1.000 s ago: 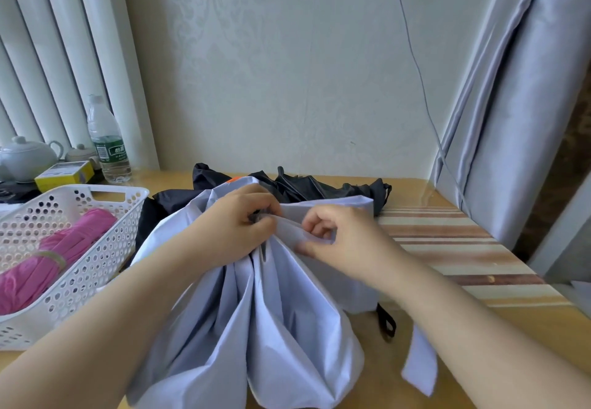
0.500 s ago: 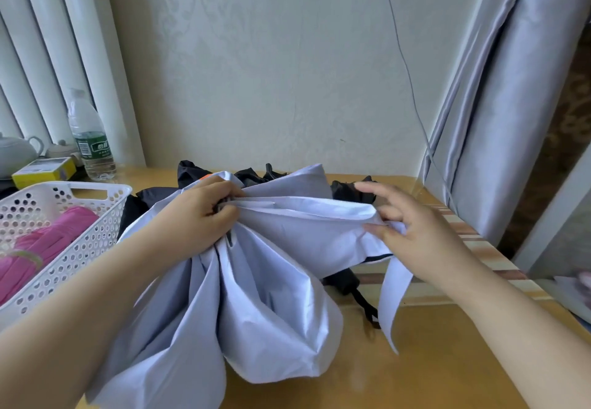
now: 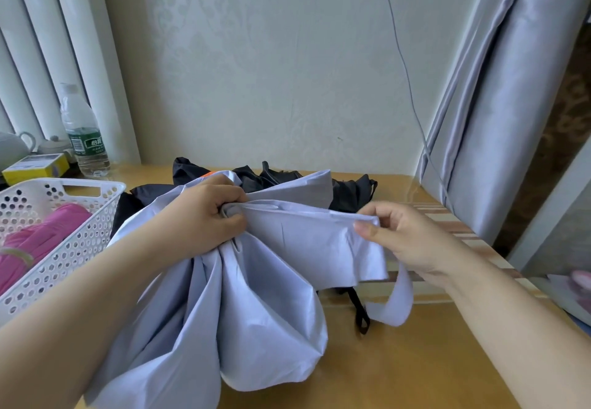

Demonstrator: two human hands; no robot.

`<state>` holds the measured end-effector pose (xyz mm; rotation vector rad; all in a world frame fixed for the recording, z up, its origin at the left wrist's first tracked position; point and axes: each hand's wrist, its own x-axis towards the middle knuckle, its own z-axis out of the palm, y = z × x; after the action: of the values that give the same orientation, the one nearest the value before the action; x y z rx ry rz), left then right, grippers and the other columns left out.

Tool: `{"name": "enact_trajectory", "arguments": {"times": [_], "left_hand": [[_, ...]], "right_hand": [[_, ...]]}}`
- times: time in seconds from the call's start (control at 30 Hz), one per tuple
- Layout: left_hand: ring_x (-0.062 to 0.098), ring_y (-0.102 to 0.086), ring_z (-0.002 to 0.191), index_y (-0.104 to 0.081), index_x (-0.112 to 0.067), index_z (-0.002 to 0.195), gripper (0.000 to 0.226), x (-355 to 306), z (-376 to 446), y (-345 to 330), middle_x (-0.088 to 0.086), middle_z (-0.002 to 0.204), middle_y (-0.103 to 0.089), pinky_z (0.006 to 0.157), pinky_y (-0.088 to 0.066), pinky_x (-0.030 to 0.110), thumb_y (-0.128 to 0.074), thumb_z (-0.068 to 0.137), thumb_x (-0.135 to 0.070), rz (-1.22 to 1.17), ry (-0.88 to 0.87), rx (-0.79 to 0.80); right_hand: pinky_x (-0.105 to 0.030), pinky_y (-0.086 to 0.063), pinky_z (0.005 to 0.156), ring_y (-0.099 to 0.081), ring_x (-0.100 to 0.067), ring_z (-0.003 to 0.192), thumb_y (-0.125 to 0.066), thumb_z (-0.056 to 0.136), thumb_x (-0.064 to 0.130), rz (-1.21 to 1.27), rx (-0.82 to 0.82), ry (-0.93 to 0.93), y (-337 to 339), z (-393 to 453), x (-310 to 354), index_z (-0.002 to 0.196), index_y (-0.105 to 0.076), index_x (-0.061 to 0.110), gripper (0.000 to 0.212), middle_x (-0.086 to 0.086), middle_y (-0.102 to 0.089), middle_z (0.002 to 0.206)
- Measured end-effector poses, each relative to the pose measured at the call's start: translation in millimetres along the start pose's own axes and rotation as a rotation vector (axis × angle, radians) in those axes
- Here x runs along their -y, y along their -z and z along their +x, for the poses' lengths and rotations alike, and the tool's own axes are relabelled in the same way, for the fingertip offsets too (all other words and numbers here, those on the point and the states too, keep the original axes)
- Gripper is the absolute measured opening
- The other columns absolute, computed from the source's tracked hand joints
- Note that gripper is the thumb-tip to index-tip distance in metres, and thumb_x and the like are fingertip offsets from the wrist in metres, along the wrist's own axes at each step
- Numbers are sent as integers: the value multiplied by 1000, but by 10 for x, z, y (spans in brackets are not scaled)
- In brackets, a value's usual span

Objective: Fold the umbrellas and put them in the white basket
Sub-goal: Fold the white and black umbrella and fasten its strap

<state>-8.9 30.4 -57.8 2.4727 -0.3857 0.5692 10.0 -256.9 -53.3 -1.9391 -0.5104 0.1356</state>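
A pale lilac umbrella [image 3: 256, 306] hangs loose over the table's middle, its cloth bunched in folds. My left hand [image 3: 204, 216] grips the gathered cloth near the top. My right hand [image 3: 406, 236] pinches the outer edge of one stretched panel to the right, and a lilac strap [image 3: 396, 303] dangles below it. Behind lies a black umbrella [image 3: 345, 191], partly hidden. The white basket [image 3: 80, 239] stands at the left with a folded pink umbrella [image 3: 38, 239] inside.
A water bottle [image 3: 83, 133], a yellow box [image 3: 35, 167] and a white teapot [image 3: 9, 147] stand at the back left. The wooden table [image 3: 415, 360] meets a grey curtain [image 3: 499, 127] on the right. A thin cable [image 3: 406, 66] hangs down the wall.
My right hand has slid out to the right along a panel, pulling it flat, and now pinches its edge with curled fingers. My left hand keeps its hold on the bunched cloth.
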Motion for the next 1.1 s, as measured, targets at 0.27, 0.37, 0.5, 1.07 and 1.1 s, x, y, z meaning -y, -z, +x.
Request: {"name": "enact_trajectory", "arguments": {"times": [0.27, 0.37, 0.5, 1.07, 1.1], "left_hand": [[7, -40, 70, -54, 7, 71, 34, -7, 45, 1, 4, 82, -45, 60, -29, 17, -43, 64, -24, -7, -4, 22], [3, -42, 72, -57, 6, 73, 33, -4, 57, 15, 3, 83, -46, 61, -30, 14, -43, 64, -22, -5, -10, 31], [5, -38, 71, -55, 3, 70, 31, -64, 64, -2, 7, 79, -48, 62, -30, 14, -44, 64, -25, 5, 0, 34], [-4, -42, 74, -61, -2, 75, 31, -198, 70, -157, -6, 77, -50, 65, -32, 6, -49, 69, -30, 50, -3, 40], [-4, -43, 74, -62, -1, 76, 29, -194, 68, -152, -5, 78, -50, 65, -32, 7, -52, 71, -28, 44, 4, 39]], "right_hand": [[-12, -43, 69, -56, -1, 67, -75, 81, 15, -368, -180, 187, 87, -93, 16, 105, -58, 47, 43, 17, -63, 69], [-15, -42, 68, -54, 7, 66, -80, 76, 20, -405, 39, -12, 81, -133, -89, 91, -62, 38, 29, 19, -59, 68], [-8, -35, 53, -48, 5, 52, -75, 79, 11, -374, -148, -20, 276, -92, -60, 66, -58, 10, 22, 16, -53, 51], [-17, -39, 91, -51, -5, 106, -68, 87, 15, -469, 39, 364, -705, 296, 301, 108, -67, 24, 23, 4, -57, 116], [-19, -41, 92, -53, -6, 107, -69, 87, 18, -437, 42, 358, -726, 320, 296, 105, -68, 24, 19, 4, -58, 116]]}}
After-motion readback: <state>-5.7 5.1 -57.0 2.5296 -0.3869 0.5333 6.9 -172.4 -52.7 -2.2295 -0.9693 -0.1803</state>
